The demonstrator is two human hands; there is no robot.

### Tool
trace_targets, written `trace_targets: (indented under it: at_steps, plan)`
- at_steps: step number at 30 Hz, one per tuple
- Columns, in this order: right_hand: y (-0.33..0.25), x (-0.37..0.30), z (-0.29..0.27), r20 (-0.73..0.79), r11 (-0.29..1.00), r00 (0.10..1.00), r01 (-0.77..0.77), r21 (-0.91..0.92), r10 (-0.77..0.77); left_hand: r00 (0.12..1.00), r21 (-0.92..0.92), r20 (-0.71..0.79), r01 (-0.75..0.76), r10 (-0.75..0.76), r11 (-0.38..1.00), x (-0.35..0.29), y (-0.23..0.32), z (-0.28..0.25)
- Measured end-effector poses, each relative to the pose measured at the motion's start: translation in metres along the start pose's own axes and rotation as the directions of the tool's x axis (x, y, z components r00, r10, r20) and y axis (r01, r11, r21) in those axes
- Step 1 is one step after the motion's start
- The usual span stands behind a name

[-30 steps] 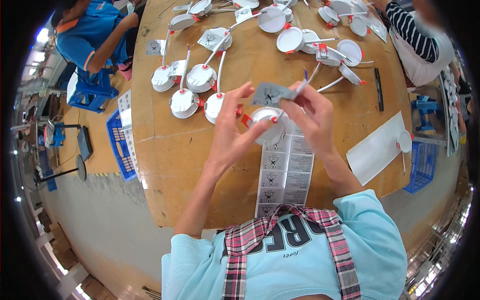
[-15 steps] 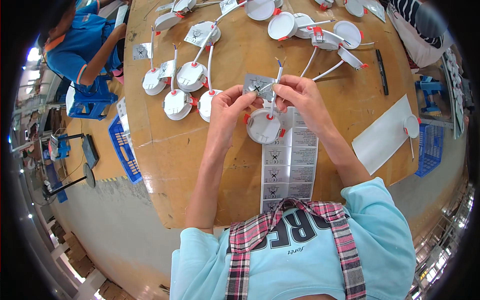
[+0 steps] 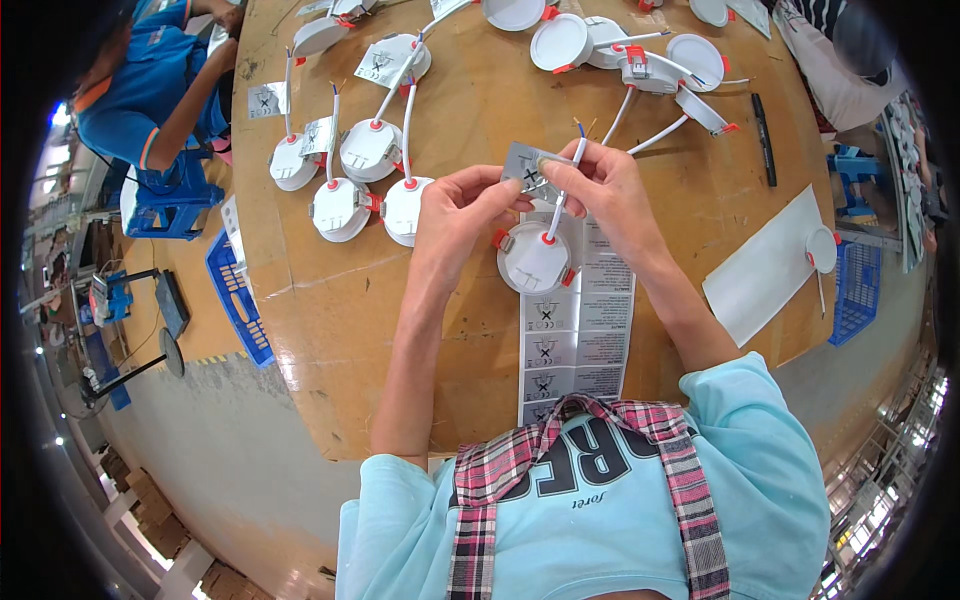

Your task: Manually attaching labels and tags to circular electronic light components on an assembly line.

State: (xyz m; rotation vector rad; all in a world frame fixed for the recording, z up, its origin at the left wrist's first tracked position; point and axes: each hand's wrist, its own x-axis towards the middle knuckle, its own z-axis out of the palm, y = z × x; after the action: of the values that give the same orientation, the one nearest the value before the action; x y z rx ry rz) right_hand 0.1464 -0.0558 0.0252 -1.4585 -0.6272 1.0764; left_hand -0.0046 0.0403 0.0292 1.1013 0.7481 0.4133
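A round white downlight (image 3: 534,262) with red clips lies face down on the wooden table (image 3: 330,330), on top of a strip of grey label stickers (image 3: 575,335). Its white cable (image 3: 562,185) rises between my hands. My left hand (image 3: 462,205) and my right hand (image 3: 600,185) both pinch a small grey label (image 3: 527,170) against that cable, just above the lamp.
Several more white downlights (image 3: 340,205) with cables lie to the left, others (image 3: 565,40) at the far edge. A white sheet (image 3: 765,270) and a black pen (image 3: 762,135) lie right. A person in blue (image 3: 150,90) sits at far left; another person (image 3: 850,50) at top right. Blue crates (image 3: 235,290) stand beside the table.
My hands have come together over the lamp and now hold the grey label on the cable; the lamp stays on the sticker strip. The view has shifted slightly.
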Motion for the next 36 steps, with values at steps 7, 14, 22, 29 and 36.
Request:
trace_targets:
  at_steps: [7,14,22,29,36]
  plan:
    - [0.003,0.001,-0.002,0.068,1.0,0.998,0.007,0.01,-0.007,0.999,0.062,0.017,0.034,-0.035,0.997,0.001,-0.007,-0.004]
    - [0.004,0.001,-0.009,-0.024,0.998,0.999,0.044,0.04,-0.043,0.999,-0.002,0.0,-0.045,0.045,0.999,-0.006,0.003,0.001]
    - [0.001,0.009,-0.003,-0.001,0.997,1.0,0.022,0.078,-0.022,0.941,0.435,-0.154,-0.209,0.301,0.876,-0.028,0.003,-0.002]
    - [-0.01,0.077,0.017,-0.027,0.984,0.994,0.111,0.139,-0.109,0.782,0.99,-0.088,0.001,0.617,0.14,-0.03,-0.019,-0.055]
    - [-0.001,0.127,0.065,0.116,0.938,0.99,0.038,0.345,-0.083,0.777,0.99,0.049,-0.123,0.627,0.076,-0.008,-0.001,-0.115]
